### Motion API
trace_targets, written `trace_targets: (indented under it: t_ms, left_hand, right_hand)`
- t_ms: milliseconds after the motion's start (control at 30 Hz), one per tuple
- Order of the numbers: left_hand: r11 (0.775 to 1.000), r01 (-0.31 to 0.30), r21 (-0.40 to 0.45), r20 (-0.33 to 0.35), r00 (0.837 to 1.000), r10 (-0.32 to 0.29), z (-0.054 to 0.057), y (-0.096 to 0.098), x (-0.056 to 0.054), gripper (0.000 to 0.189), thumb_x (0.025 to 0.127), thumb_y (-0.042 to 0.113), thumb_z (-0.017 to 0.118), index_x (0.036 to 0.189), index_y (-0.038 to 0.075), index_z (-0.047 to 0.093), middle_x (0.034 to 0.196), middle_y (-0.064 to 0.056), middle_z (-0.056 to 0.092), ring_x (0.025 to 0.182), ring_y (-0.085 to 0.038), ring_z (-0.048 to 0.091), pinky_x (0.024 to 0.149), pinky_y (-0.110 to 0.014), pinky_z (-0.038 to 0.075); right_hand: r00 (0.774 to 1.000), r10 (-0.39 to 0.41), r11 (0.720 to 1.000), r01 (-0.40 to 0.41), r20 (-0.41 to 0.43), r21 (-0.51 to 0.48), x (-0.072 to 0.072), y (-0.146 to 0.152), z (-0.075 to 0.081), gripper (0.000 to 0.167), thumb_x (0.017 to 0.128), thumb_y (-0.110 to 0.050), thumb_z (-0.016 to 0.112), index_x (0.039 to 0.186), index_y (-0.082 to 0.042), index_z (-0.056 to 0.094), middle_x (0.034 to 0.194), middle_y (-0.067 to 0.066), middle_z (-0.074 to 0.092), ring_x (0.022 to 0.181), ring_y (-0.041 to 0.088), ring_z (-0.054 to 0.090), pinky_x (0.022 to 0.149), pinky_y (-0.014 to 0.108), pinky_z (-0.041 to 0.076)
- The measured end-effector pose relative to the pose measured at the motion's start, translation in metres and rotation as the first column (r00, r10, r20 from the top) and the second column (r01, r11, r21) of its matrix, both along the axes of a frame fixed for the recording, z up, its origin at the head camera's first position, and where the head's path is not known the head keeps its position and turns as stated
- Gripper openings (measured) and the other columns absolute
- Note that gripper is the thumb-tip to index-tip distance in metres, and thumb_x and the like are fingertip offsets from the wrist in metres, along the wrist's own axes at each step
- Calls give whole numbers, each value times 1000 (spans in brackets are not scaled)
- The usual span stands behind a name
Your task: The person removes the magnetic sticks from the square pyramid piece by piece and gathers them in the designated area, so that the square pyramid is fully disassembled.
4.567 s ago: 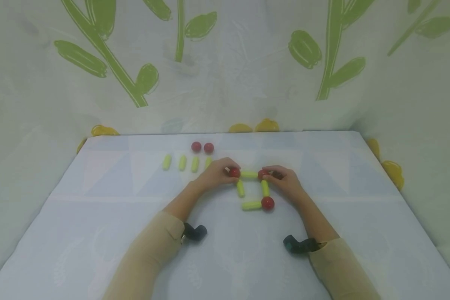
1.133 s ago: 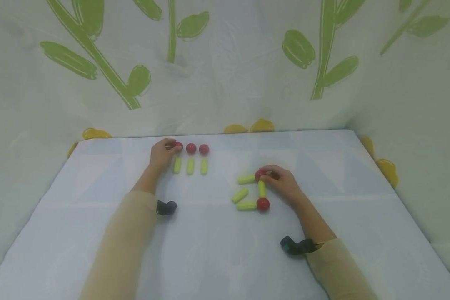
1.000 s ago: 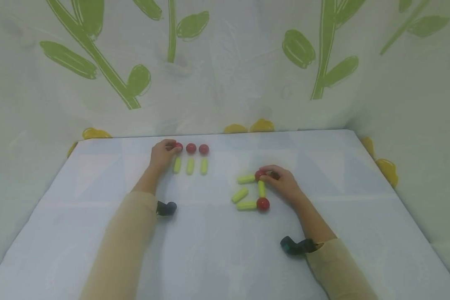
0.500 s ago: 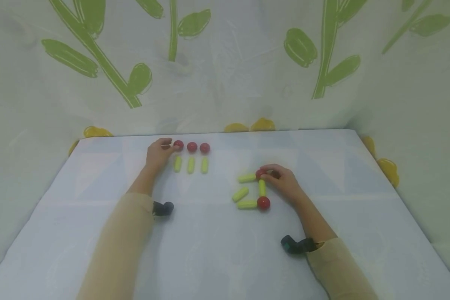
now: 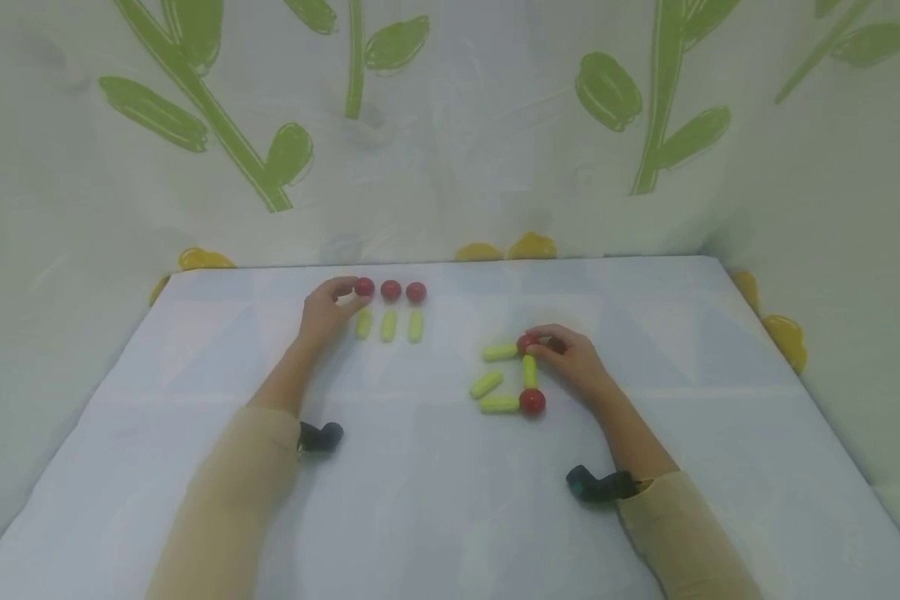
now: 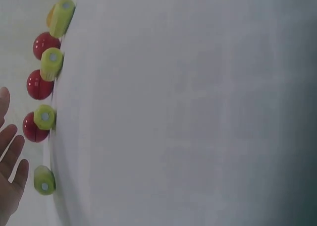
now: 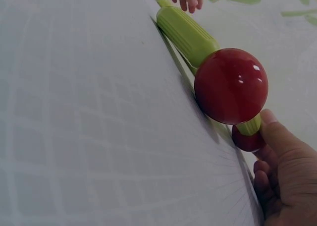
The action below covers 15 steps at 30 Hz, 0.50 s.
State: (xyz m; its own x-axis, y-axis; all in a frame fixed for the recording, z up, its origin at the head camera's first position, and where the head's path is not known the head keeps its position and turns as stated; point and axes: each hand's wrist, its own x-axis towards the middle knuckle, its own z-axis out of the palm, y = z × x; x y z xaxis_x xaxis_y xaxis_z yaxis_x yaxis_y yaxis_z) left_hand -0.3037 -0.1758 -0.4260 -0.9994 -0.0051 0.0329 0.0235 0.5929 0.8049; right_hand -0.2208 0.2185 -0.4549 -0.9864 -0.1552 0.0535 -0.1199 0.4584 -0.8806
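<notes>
At the back left, my left hand (image 5: 328,315) reaches beside the leftmost red ball (image 5: 364,287) of a short row. Its fingers are spread in the left wrist view, thumb apart from them, and grip nothing. My right hand (image 5: 573,362) pinches a red ball (image 5: 527,344) between thumb and fingers. That ball meets a yellow-green rod (image 5: 500,352) on its left and another rod (image 5: 530,372) toward me. The near rod ends at a second red ball (image 5: 532,402), large in the right wrist view, with a rod (image 5: 499,405) leading left. One loose rod (image 5: 486,383) lies slanted.
Two more red balls (image 5: 391,290) continue the back row. Yellow-green rods (image 5: 388,326) stand in line before them; the left wrist view shows a further rod (image 6: 44,180), hidden behind my left hand in the head view. A leaf-printed wall covering rises behind the table (image 5: 420,500).
My left hand carried a red ball from the frame's far left corner to the back row, then spread its fingers off it. One rod turned slanted. My right hand stayed on its ball.
</notes>
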Motion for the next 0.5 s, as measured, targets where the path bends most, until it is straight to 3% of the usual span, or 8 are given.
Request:
trace_targets:
  t_ms: [167,333,500]
  left_hand:
    - [999,27,37,-8,1000,-27,-1,10,11,55,85,35,70,132,13,54,139,-7,51,133,-29,39,110,-47,31]
    - [992,97,82,-55,994,-93,-1,23,26,53,83,29,72,130,10,55,135,-11,54,130,-33,42,109,-47,32]
    - [980,183,79,-49,983,-179,-5,36,35,55,82,29,74,131,16,55,135,-5,54,127,-29,45,106,-46,36]
  right_hand:
    - [1000,-5,1000,5,11,1,0,1,-1,34,85,-39,68,114,-20,64,106,-1,67,92,17,58,79,24,48]
    - [1000,-1,1000,1,18,2,0,1,0,34,86,-40,67,114,-20,64,106,-2,67,92,18,59,80,23,48]
    - [1000,-1,1000,1,17,1,0,0,0,33,86,-40,67,113,-21,64,106,-3,66,91,18,58,80,23,48]
